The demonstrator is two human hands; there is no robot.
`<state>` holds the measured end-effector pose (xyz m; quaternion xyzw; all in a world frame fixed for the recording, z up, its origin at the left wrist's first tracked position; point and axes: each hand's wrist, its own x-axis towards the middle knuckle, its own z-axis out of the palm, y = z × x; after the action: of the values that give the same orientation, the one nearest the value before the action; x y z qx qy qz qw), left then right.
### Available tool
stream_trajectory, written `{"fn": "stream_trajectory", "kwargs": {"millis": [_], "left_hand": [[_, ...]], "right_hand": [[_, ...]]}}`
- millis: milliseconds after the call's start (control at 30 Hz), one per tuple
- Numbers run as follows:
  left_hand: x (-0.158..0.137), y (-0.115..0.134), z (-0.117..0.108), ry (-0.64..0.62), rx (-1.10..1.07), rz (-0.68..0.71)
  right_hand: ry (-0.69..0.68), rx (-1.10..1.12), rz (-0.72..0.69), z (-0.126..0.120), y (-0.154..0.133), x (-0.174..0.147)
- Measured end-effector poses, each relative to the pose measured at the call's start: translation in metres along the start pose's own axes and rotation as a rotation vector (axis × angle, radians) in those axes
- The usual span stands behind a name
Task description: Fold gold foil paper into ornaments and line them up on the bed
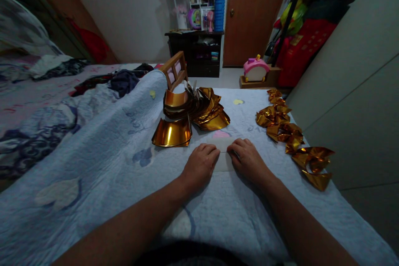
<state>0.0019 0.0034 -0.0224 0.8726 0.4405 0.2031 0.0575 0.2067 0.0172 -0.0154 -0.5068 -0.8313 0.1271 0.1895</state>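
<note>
Left hand and right hand both have fingers curled, gripping a pale sheet that's on the quilt between them. Gold foil (loads of it) sits just beyond.

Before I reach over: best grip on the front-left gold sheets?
Probably pinch the front-left gold sheets at their left end, left hand coming from the left. That end tapers to a free corner over the blue quilt; the right end sits up against the main gold pile.
</note>
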Motion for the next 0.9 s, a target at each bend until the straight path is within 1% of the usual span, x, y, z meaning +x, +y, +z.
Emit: {"fn": "stream_trajectory", "kwargs": {"millis": [133, 400, 567, 800, 900], "left_hand": [[0.002, -0.002, 0.000, -0.003, -0.010, 0.039], [-0.001, -0.002, -0.003, -0.016, -0.004, 0.060], [-0.001, -0.004, -0.005, -0.023, -0.038, 0.064], [-0.001, -0.015, -0.001, 0.005, -0.144, 0.094], [-0.001, -0.018, -0.002, -0.001, -0.177, 0.091]], "right_hand": [[-0.011, -0.010, -0.005, -0.001, 0.001, -0.001], [-0.061, -0.016, 0.019, -0.005, -0.003, -0.004], [-0.131, -0.008, -0.005, -0.013, -0.005, -0.008], [-0.243, 0.017, -0.029, -0.022, -0.006, -0.009], [-0.266, 0.018, -0.033, -0.023, -0.006, -0.009]]}}
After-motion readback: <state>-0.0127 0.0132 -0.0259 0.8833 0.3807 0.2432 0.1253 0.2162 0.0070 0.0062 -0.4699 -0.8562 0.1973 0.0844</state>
